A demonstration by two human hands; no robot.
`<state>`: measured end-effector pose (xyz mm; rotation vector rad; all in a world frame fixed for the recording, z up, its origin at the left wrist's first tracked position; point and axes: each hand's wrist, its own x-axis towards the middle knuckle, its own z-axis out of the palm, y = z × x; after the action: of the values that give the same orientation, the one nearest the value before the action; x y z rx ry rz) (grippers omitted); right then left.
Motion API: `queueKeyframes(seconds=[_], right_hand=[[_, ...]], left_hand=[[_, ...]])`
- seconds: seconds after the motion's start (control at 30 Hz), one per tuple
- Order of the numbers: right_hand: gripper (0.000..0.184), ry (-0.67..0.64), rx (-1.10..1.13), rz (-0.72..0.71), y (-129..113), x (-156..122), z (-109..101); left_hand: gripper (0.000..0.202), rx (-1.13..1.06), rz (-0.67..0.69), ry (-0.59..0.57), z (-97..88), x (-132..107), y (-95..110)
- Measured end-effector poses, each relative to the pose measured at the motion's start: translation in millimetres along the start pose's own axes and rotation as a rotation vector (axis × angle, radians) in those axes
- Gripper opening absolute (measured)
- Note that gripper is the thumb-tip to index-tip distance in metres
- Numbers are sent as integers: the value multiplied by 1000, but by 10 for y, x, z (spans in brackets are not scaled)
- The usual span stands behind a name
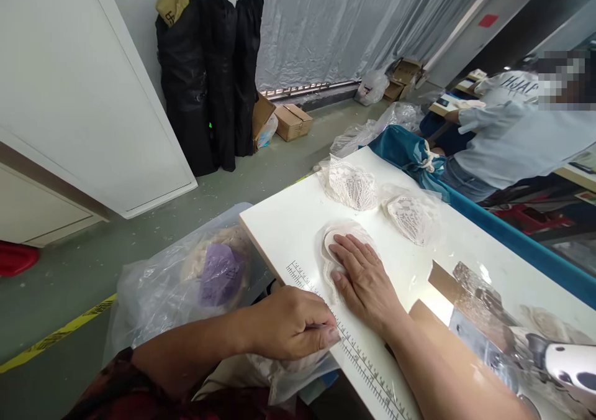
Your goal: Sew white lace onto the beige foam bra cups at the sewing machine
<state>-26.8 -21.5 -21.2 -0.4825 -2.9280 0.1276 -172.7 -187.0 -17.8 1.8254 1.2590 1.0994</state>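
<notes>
A white rounded fabric piece with a lace-like edge [328, 260] lies on the white table near its left edge. My right hand [361, 271] rests flat on this piece, fingers stretched out and pressing it to the tabletop. Close to the table's front edge, over the printed ruler scale [361, 358], my left hand [305, 325] is closed with thumb and fingertips pinched together. What sits in that pinch, if anything, is too small to make out. Farther back on the table are two white lace cup-shaped pieces, one on the left [351, 184] and one on the right [410, 215].
A clear plastic bag [158, 289] with a purple piece [222, 274] stands left of the table. To the right are cardboard [442, 280], plastic wrapping and a white-and-black device [570, 367]. A teal cloth [405, 150] hangs along the far edge; a person [521, 134] is beyond.
</notes>
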Motion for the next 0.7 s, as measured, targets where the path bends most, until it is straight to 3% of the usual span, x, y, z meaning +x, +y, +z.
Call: queueKeyframes(seconds=[0.47,0.7], right_hand=[[42,-19,-13,0,43,-35,-58],[68,-71,-11,-30,-62,-322,-146]], left_hand=[[30,77,-1,17,-127,-45,-29],[40,200,10,78,-344,2,-17]])
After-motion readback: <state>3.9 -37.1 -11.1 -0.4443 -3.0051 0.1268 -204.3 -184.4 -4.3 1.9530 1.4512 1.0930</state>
